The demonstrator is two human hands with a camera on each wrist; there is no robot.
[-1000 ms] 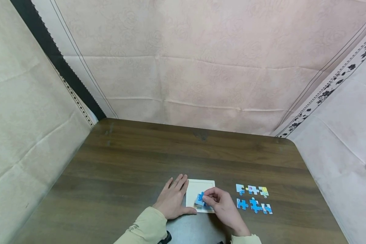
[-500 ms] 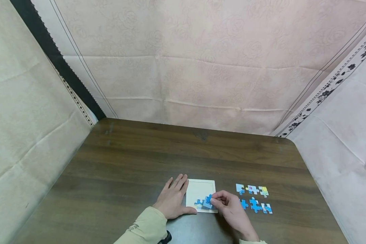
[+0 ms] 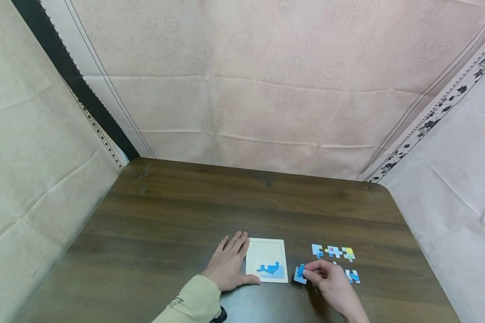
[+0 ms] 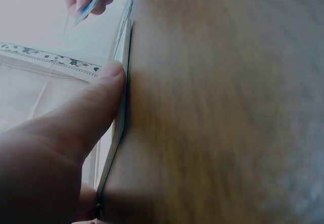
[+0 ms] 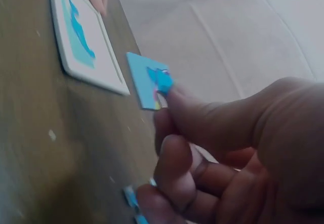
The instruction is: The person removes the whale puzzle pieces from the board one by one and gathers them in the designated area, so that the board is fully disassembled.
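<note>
A white puzzle tray (image 3: 265, 251) lies on the table with joined blue jigsaw pieces (image 3: 272, 272) along its lower part. My left hand (image 3: 227, 265) lies flat at the tray's left side, its thumb (image 4: 104, 95) on the near edge. Just right of the tray, my right hand (image 3: 332, 283) pinches a blue jigsaw piece (image 5: 143, 79) between thumb and fingers. That piece is tilted and held apart from the tray. In the left wrist view the held piece (image 4: 89, 8) appears nearly edge-on.
Loose jigsaw pieces (image 3: 333, 251) form a row to the right of the tray. Below them, another piece (image 3: 353, 276) shows beside my right hand, which hides part of that lower row. Pale patterned cloth (image 3: 234, 103) hangs around the wooden table (image 3: 178, 211).
My right hand has carried the pinched piece rightward from over the tray's lower part to beyond its right edge. The joined pieces in the tray are now uncovered. My left hand stays put.
</note>
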